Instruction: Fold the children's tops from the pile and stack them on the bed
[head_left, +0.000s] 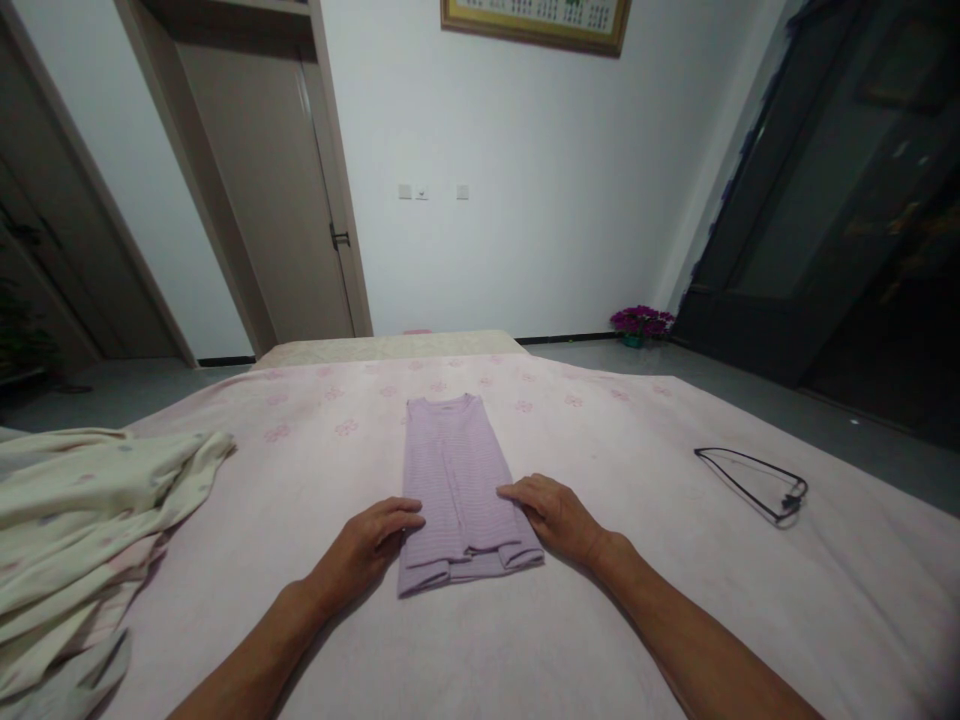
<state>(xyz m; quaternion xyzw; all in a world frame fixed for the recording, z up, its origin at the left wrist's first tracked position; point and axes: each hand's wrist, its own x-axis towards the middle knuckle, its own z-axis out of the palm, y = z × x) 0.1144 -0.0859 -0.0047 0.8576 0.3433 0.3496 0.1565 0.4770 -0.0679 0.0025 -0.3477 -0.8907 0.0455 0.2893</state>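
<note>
A lilac, finely striped shirt (457,470) lies folded into a long narrow rectangle on the bed, its neckline pointing away from me. At its near end several folded layers show. My left hand (375,535) is closed at the shirt's left edge, fingertips on top of the cloth. Across from it, my right hand (559,515) is closed at the right edge, fingers also over the fabric. The undersides of both hands, where they meet the cloth, are partly hidden.
The pink flowered bedsheet (315,480) spreads beneath the shirt. A crumpled cream cloth (97,510) is heaped at left. Black-framed glasses (754,480) lie at right. Beyond the bed are a door (255,180), a white wall and purple flowers (641,321) on the floor.
</note>
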